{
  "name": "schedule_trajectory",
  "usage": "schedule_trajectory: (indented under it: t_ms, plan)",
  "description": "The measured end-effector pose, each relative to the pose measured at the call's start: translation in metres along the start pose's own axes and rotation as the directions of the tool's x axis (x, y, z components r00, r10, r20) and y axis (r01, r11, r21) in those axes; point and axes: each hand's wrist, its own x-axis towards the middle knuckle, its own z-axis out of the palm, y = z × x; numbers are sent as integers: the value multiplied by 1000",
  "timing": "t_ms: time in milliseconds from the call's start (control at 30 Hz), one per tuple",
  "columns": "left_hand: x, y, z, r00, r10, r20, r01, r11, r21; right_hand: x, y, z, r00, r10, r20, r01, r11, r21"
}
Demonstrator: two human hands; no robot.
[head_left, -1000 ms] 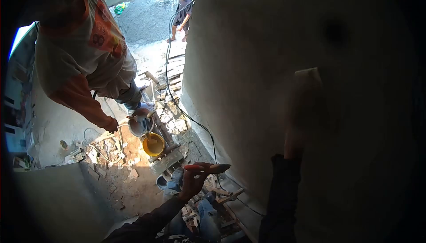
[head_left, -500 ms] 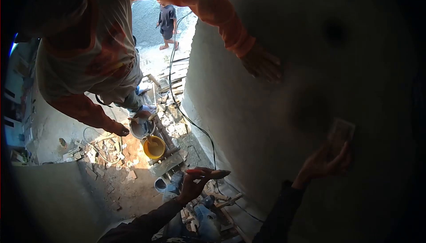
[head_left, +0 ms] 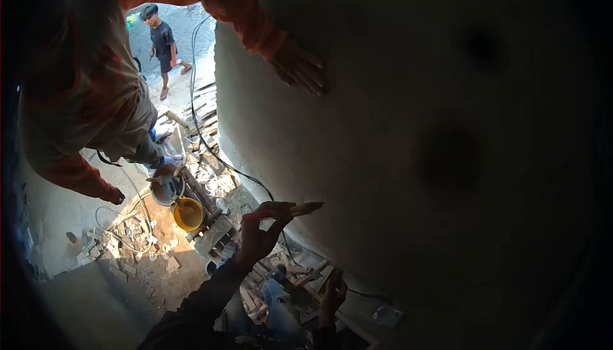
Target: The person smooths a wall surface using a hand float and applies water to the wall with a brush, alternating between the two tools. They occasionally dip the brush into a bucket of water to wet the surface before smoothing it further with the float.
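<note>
My left hand (head_left: 258, 235) is closed around a slim brush-like tool (head_left: 306, 208) with a pale handle and dark tip, which points right toward the grey plastered wall (head_left: 383, 158). Low in the view, my right hand (head_left: 332, 296) has its fingers curled near the foot of the wall; whether something small is between them is too dark to tell. To its right, apart from the fingers, shows a small translucent rectangular piece (head_left: 387, 315). A co-worker's hand (head_left: 300, 69) in an orange sleeve rests flat on the wall higher up.
The co-worker (head_left: 83, 101) stands at left, and another person (head_left: 163, 46) is farther back. Below are a yellow bucket (head_left: 189, 214), a grey bucket (head_left: 167, 186), wood scraps and rubble (head_left: 131, 232). A black cable (head_left: 236, 171) runs along the wall's edge.
My right hand has come down and left from the wall, where it held a small rectangular piece. My left hand still holds its tool, slightly higher. The view has shifted right.
</note>
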Motion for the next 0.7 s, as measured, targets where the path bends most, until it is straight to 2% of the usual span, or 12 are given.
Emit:
schedule_trajectory:
  t_ms: [33,67,100,133,233,300,400,467,500,567,633,700]
  plan:
    - [5,5,8,1000,-17,2,17,1000,7,-22,51,-17,980,197,-30,-193,975,107]
    - [11,11,18,1000,18,21,-18,1000,4,-49,18,-30,902,399,168,-422,896,139]
    - [14,11,26,992,118,49,-119,993,12,-53,56,-36,796,541,271,-603,745,285]
    - [17,18,36,985,137,108,-142,989,41,-60,100,-42,658,638,400,-752,532,390]
    - [18,30,71,937,193,291,-220,973,65,-73,76,-30,641,616,459,-766,468,441]
    - [15,40,99,885,234,403,-253,967,-8,-65,59,-15,688,546,478,-721,441,534]
    - [22,57,143,793,313,523,-298,947,-115,-43,35,-9,703,466,536,-708,522,475]
    - [34,67,162,768,328,551,-303,943,-140,-37,7,-6,853,374,363,-516,704,489]
    - [43,76,170,748,355,561,-353,928,-116,-31,-12,-13,844,434,316,-536,709,459]
    - [66,86,168,726,383,571,-413,907,-83,-7,6,-20,961,196,194,-259,883,391]
    - [86,90,156,763,532,368,-522,842,-137,19,-32,-32,1000,11,2,-11,983,181]
    - [91,91,127,910,414,37,-400,896,-191,47,-87,-38,934,-238,-266,290,941,175]
